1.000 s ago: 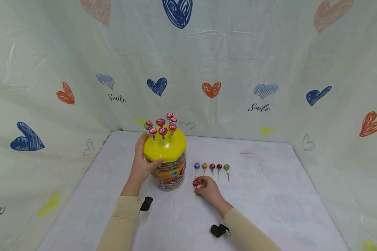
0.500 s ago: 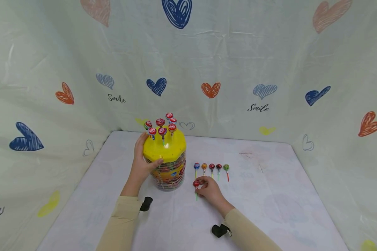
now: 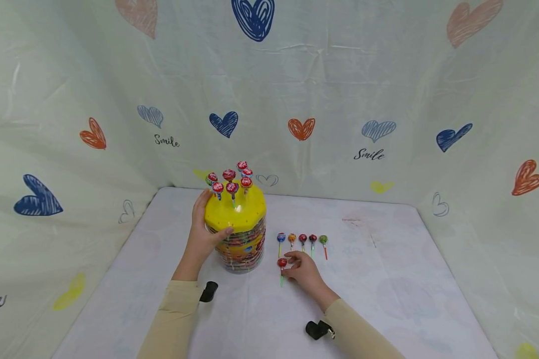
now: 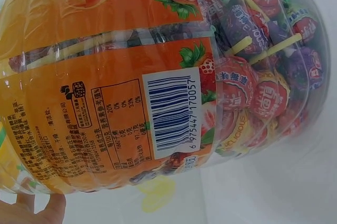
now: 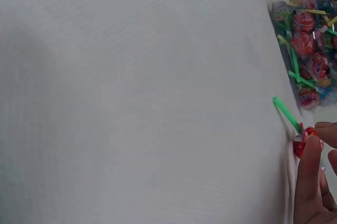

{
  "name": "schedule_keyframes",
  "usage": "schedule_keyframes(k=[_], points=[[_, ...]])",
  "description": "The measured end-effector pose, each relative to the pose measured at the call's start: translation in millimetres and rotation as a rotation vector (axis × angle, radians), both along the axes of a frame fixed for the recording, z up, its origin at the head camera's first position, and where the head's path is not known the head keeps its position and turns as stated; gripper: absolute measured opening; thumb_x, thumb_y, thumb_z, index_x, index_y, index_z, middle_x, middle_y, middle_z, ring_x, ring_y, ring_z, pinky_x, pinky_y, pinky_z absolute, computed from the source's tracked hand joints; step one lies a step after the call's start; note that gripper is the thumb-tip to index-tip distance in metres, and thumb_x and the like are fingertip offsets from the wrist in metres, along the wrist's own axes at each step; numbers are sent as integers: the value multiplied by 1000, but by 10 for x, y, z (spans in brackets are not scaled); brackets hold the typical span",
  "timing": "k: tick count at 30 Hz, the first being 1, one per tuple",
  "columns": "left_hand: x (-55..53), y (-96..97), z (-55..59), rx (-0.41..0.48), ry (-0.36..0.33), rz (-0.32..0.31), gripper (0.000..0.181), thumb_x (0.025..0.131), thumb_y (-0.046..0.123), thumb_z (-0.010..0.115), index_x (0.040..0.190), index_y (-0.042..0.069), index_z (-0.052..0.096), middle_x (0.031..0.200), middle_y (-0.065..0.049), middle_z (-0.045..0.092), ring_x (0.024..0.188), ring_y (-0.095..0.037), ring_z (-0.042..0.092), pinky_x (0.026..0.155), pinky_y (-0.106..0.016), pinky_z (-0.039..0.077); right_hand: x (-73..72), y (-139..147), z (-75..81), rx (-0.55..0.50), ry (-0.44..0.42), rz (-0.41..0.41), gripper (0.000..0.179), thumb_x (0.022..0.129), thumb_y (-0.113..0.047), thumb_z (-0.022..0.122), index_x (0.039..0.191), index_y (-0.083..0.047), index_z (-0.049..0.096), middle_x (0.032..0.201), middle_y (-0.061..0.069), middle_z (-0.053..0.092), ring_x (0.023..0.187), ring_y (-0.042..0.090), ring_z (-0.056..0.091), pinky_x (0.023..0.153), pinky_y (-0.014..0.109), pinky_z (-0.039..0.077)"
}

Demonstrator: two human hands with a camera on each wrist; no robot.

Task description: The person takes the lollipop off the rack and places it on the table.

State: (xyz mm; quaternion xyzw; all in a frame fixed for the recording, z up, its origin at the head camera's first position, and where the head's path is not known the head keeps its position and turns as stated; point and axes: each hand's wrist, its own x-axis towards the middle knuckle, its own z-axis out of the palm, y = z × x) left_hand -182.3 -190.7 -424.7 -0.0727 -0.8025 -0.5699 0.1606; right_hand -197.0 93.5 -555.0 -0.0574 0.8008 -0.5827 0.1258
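Observation:
My left hand point(image 3: 204, 232) grips the rim of a clear plastic jar point(image 3: 242, 249) with a yellow lid point(image 3: 235, 214), its thumb across the front edge. In the left wrist view the jar point(image 4: 284, 87) shows an orange label and wrapped lollipops inside. Several lollipops point(image 3: 232, 188) stand upright in the lid. A red lollipop point(image 3: 282, 263) with a green stick lies on the table to the right of the jar. Right beside it is my right hand point(image 3: 305, 271), thumb and index finger parted around its near side. In the right wrist view, fingers partly hide the lollipop head point(image 5: 299, 147).
A row of lollipops lies just behind the right hand, from a blue one point(image 3: 281, 238) to a green one point(image 3: 323, 239). White cloth covers the table point(image 3: 386, 279). A curtain printed with hearts point(image 3: 332, 75) hangs behind and at the sides.
The red lollipop has shifted very slightly right, together with the right hand. Thumb and index finger of that hand have spread a little. The left hand and the jar stay put.

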Motion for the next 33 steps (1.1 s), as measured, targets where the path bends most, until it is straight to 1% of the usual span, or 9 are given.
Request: schedule_keyframes(k=[3, 8, 13, 18, 20, 23, 26, 28, 33], points=[[7, 0, 13, -2, -7, 0, 98, 81, 31, 79, 156, 26, 17, 161, 4, 6, 146, -24, 11, 114, -58, 16, -34, 3, 148, 1, 31, -26, 43, 79, 2, 75, 121, 1, 63, 103, 15, 57, 64, 16, 58, 58, 32, 56], [12, -6, 19, 1, -6, -1, 97, 81, 31, 79, 156, 31, 17, 161, 4, 6, 146, -24, 11, 114, -58, 17, -79, -60, 593, -83, 116, -35, 45, 79, 2, 75, 123, -1, 64, 108, 19, 58, 73, 18, 57, 59, 29, 55], [-4, -13, 6, 2, 3, -9, 98, 80, 32, 79, 156, 30, 17, 161, 4, 6, 146, -25, 10, 114, -59, 16, -126, -156, 1000, -158, 217, -11, 41, 80, 2, 75, 120, -7, 66, 106, 14, 61, 78, 19, 59, 65, 24, 53], [-8, -15, -7, 1, 6, -8, 98, 80, 35, 79, 156, 29, 18, 161, 3, 6, 146, -26, 10, 114, -60, 14, -159, -244, 1305, -235, 289, 47, 41, 83, -1, 75, 122, -5, 64, 111, 15, 61, 86, 23, 59, 76, 25, 54], [-6, -14, -13, 3, 8, -7, 98, 80, 35, 79, 156, 27, 18, 161, 3, 6, 146, -26, 10, 114, -60, 14, -157, -283, 1407, -264, 315, 79, 41, 83, -2, 75, 123, -4, 63, 114, 15, 60, 93, 25, 58, 83, 29, 54], [-7, -13, -15, 7, 9, -9, 98, 81, 34, 79, 156, 26, 18, 161, 3, 6, 146, -26, 10, 114, -60, 15, -153, -346, 1533, -314, 368, 138, 42, 84, -1, 74, 124, -2, 62, 119, 16, 59, 102, 31, 55, 93, 41, 50], [-9, -10, -14, 9, 8, -6, 98, 81, 33, 79, 156, 28, 17, 161, 4, 6, 146, -25, 11, 114, -59, 16, -150, -415, 1637, -361, 413, 192, 41, 84, 2, 73, 123, -1, 62, 122, 14, 58, 109, 33, 53, 98, 49, 46], [-10, -10, -15, 6, 9, -4, 97, 81, 32, 79, 156, 29, 17, 161, 4, 7, 146, -25, 11, 114, -59, 16, -147, -456, 1693, -381, 442, 217, 42, 84, 5, 72, 124, 0, 61, 124, 13, 58, 112, 33, 51, 100, 50, 44], [-21, -16, -30, -9, 35, -8, 95, 83, 28, 78, 156, 20, 18, 161, -1, 7, 146, -28, 12, 114, -59, 15, -145, -540, 1788, -404, 493, 280, 46, 83, 9, 71, 127, 2, 59, 132, 13, 54, 123, 29, 47, 105, 50, 39]])
